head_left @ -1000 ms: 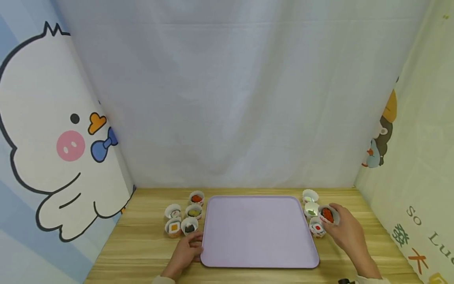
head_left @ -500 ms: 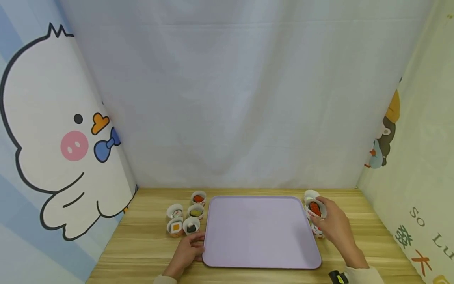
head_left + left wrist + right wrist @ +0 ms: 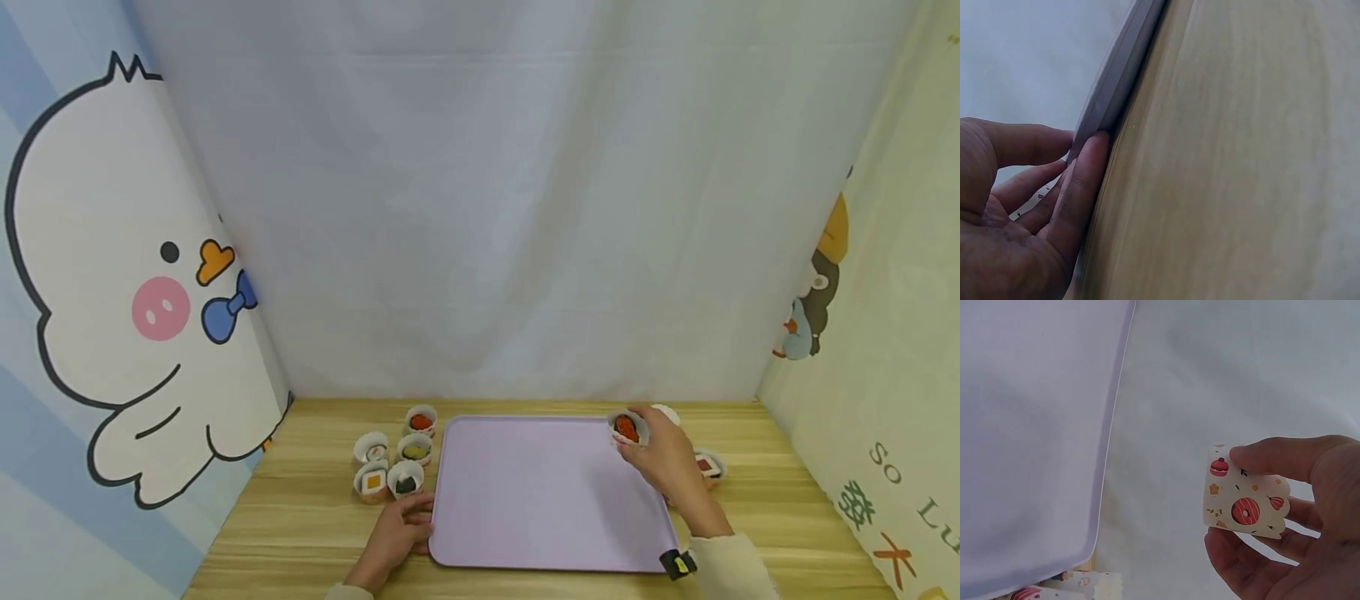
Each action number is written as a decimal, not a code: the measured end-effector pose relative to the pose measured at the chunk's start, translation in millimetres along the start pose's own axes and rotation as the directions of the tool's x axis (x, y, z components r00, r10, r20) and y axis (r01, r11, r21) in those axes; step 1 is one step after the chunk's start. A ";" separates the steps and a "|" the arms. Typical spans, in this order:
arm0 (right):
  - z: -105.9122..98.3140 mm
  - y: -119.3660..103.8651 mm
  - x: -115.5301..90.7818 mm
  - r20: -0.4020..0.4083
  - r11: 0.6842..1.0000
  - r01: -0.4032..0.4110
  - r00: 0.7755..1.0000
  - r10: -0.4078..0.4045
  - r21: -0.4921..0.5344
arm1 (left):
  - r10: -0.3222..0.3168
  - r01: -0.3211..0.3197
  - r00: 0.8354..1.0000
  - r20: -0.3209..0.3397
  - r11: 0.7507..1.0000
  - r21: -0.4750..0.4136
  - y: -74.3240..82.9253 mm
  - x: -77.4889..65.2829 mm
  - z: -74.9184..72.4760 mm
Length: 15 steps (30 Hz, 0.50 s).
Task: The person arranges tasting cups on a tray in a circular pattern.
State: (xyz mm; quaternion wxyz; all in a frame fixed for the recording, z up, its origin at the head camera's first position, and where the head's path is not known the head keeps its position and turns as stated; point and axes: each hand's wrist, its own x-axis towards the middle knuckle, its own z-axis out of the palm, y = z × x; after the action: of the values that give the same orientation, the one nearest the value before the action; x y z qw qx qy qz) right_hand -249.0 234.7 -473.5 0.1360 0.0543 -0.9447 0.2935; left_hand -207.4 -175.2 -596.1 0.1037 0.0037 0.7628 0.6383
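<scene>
A scalloped paper cup (image 3: 617, 440) holding a red-topped sushi piece (image 3: 626, 428) is up over the back right corner of the lilac tray (image 3: 525, 500). My right hand (image 3: 667, 460) pinches this cup between thumb and fingers; in the right wrist view the donut-printed paper cup (image 3: 1247, 494) shows its side, tilted over. My left hand (image 3: 396, 529) is at the tray's left edge. In the left wrist view, thumb and fingers of the left hand (image 3: 1029, 206) pinch the tray's rim (image 3: 1110, 87).
Left of the tray stand several paper cups, with red (image 3: 422, 422), green (image 3: 415, 451), orange-square (image 3: 373, 482) and black (image 3: 406, 482) food pieces. To the right, partly behind my hand, are a cup with a red-square piece (image 3: 707, 467) and a white cup (image 3: 666, 413). A white curtain (image 3: 480, 250) hangs behind.
My right hand has carried the cup leftward from the right-hand cups to over the tray's back right corner, uncovering a red-square cup. My left hand stays at the tray's edge.
</scene>
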 end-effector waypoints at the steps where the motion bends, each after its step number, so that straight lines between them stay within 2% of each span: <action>1: 2.4 -1.5 2.2 -0.001 1.000 0.005 1.000 -0.005 0.000 | -0.003 0.003 1.000 -0.002 1.000 0.001 -0.5 0.2 0.2; 7: 19.3 -8.3 14.5 -0.001 1.000 0.021 1.000 -0.021 0.010 | -0.013 0.013 1.000 -0.009 1.000 0.014 -5.3 3.0 0.0; 15: 42.8 -13.5 29.5 0.050 0.998 -0.015 0.999 0.013 0.056 | -0.018 0.019 1.000 -0.018 1.000 0.018 -4.9 3.2 0.1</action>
State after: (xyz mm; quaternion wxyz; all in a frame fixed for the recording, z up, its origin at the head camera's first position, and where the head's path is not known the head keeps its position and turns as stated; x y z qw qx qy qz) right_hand -284.5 198.6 -491.6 0.1087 0.0589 -0.9395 0.3195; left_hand -210.0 -175.6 -601.4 0.1030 -0.0079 0.7695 0.6302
